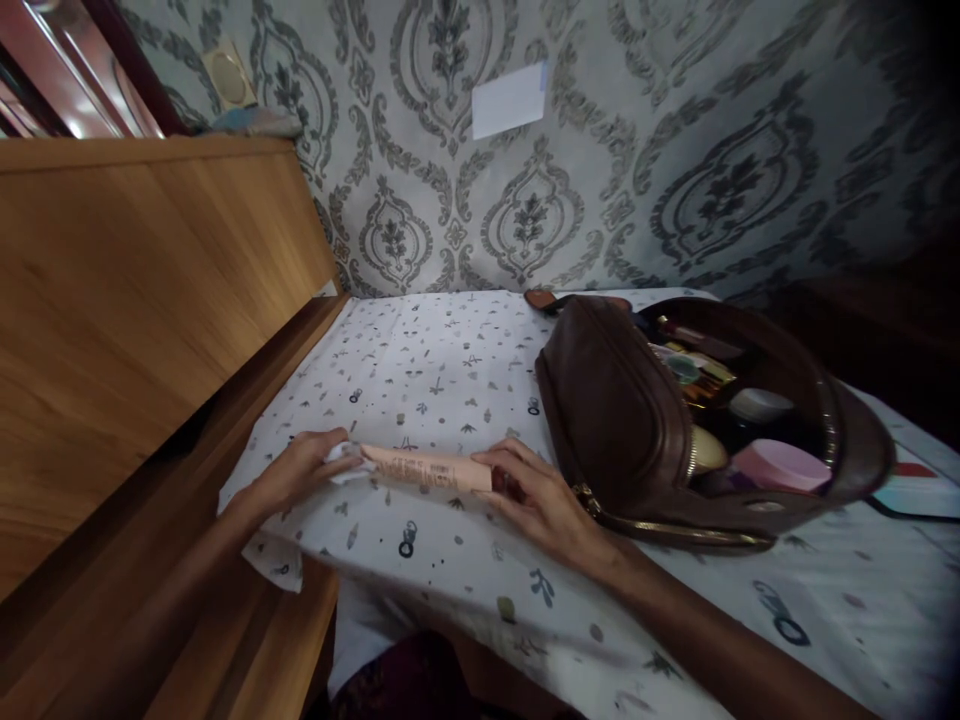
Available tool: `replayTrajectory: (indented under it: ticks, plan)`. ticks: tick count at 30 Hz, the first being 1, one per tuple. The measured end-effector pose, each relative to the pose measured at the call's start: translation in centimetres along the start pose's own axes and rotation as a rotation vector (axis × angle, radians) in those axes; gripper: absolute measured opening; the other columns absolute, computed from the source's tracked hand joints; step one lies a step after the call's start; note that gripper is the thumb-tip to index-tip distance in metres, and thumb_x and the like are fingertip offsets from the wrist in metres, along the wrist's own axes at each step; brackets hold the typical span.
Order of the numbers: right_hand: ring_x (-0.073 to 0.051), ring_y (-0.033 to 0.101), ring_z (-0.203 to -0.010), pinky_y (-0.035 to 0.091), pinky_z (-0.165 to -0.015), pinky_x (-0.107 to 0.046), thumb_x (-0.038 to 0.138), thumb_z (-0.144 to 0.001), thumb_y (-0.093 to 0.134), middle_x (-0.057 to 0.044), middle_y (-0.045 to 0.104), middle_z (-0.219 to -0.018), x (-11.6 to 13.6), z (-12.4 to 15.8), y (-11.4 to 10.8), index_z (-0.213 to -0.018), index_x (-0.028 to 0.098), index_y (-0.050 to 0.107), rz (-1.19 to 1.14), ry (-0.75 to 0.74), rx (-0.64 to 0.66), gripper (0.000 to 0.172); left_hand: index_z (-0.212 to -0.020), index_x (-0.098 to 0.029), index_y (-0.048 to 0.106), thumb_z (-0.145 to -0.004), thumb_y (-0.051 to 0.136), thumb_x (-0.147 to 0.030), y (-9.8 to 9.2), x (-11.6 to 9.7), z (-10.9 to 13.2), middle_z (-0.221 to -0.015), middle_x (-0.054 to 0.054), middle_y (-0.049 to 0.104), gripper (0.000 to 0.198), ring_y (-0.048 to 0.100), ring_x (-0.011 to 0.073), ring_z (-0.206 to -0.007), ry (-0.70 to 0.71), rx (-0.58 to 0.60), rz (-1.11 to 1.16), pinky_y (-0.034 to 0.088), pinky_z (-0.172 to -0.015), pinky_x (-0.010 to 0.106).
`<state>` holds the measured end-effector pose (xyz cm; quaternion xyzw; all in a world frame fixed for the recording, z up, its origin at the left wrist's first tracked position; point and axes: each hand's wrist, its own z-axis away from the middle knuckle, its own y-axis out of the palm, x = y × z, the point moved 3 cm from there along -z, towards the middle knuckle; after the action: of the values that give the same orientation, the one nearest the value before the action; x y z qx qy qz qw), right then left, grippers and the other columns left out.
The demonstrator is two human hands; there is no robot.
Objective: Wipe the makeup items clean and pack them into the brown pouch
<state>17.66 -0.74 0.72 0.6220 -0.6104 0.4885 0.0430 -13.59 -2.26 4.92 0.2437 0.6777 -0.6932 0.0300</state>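
A slim peach package (427,470) with fine print on its side is held level above the patterned sheet (450,370). My right hand (536,495) pinches its right end between thumb and fingers. At its left end, my left hand (311,465) is closed on a piece of white cloth or tissue (349,462). The cloth lies against the package's end and hides it. Whether the left fingers also grip the package is unclear. Just right of my right hand stands a dark brown leather bag (607,400), unzipped and wide open.
Inside the bag are a pink round item (784,465), a white lid (759,404) and several small cosmetics. A wooden panel (150,290) rises on the left. Behind is a patterned wall (450,220) with a white paper (510,101). A flat item (922,490) lies at far right.
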Motion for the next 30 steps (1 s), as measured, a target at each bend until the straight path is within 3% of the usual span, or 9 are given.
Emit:
replayTrajectory:
  ticks: [3, 7, 11, 15, 19, 22, 25, 30]
  plan:
    - [-0.016, 0.057, -0.077, 0.051, -0.068, -0.028, 0.028, -0.094, 0.056, -0.005, 0.055, -0.093, -0.2, -0.1, 0.2, -0.118, 0.021, 0.057, -0.01, 0.001, 0.027, 0.024, -0.093, -0.021, 0.058, -0.095, 0.044, -0.051, 1.0, 0.6, 0.6, -0.07, -0.002, 0.058, 0.033, 0.054, 0.0153, -0.066, -0.122, -0.118, 0.199, 0.038, -0.062, 0.024]
    - [-0.015, 0.056, -0.076, 0.05, -0.067, -0.028, 0.03, -0.095, 0.056, -0.005, 0.055, -0.093, -0.5, -0.1, 0.5, -0.118, 0.02, 0.057, -0.022, -0.014, 0.03, 0.025, -0.112, -0.02, 0.054, -0.094, 0.044, -0.049, 3.5, -0.4, 0.4, -0.077, -0.002, 0.059, 0.035, 0.054, 0.0162, -0.07, -0.139, -0.192, 0.324, 0.04, -0.064, 0.025]
    - [-0.016, 0.058, -0.078, 0.051, -0.069, -0.028, 0.031, -0.094, 0.058, -0.006, 0.056, -0.094, -1.0, 0.1, 0.6, -0.119, 0.02, 0.058, 0.019, 0.037, 0.062, 0.027, -0.082, -0.02, 0.052, -0.095, 0.042, -0.048, 5.1, -1.2, -0.8, -0.066, -0.004, 0.049, 0.032, 0.047, 0.0137, -0.062, -0.115, -0.21, 0.396, 0.035, -0.06, 0.024]
    - [-0.02, 0.061, -0.09, 0.053, -0.079, -0.034, 0.027, -0.091, 0.062, -0.009, 0.058, -0.106, -1.0, 0.3, 0.9, -0.132, 0.021, 0.053, 0.088, 0.062, 0.158, 0.042, -0.064, -0.022, 0.036, -0.093, 0.043, -0.051, 4.5, -1.5, -1.7, -0.059, -0.005, 0.036, 0.042, 0.038, 0.0126, -0.058, -0.183, -0.472, 0.53, 0.032, -0.057, 0.025]
    - [-0.019, 0.061, -0.084, 0.054, -0.075, -0.034, 0.028, -0.093, 0.057, -0.007, 0.058, -0.1, -0.5, 0.2, 0.8, -0.126, 0.021, 0.055, 0.059, 0.07, 0.121, 0.033, -0.064, -0.021, 0.039, -0.092, 0.044, -0.055, 3.7, -2.9, -1.8, -0.06, -0.004, 0.037, 0.044, 0.038, 0.0127, -0.058, -0.316, -0.724, 0.695, 0.033, -0.055, 0.024]
    - [-0.019, 0.06, -0.08, 0.053, -0.069, -0.032, 0.027, -0.093, 0.056, -0.007, 0.057, -0.095, -0.4, 0.2, 0.8, -0.12, 0.019, 0.056, 0.06, 0.077, 0.066, 0.028, -0.072, -0.021, 0.047, -0.094, 0.041, -0.055, 4.1, -4.2, -1.9, -0.064, -0.003, 0.045, 0.042, 0.043, 0.0133, -0.06, -0.353, -0.729, 0.741, 0.038, -0.057, 0.023]
    - [-0.018, 0.06, -0.079, 0.052, -0.069, -0.032, 0.026, -0.093, 0.056, -0.007, 0.057, -0.094, -0.3, 0.2, 0.8, -0.117, 0.018, 0.057, 0.07, 0.077, 0.052, 0.026, -0.069, -0.021, 0.041, -0.093, 0.045, -0.054, 4.8, -4.6, -2.2, -0.061, -0.005, 0.039, 0.041, 0.038, 0.0117, -0.056, -0.339, -0.708, 0.796, 0.036, -0.053, 0.022]
    - [-0.017, 0.059, -0.074, 0.05, -0.065, -0.029, 0.026, -0.091, 0.059, -0.005, 0.057, -0.089, 0.1, 0.1, 0.9, -0.11, 0.018, 0.058, 0.08, 0.059, 0.02, 0.021, -0.072, -0.021, 0.042, -0.089, 0.051, -0.057, 4.7, -3.6, -3.1, -0.063, -0.006, 0.038, 0.041, 0.04, 0.0102, -0.057, -0.399, -0.857, 0.924, 0.037, -0.052, 0.019]
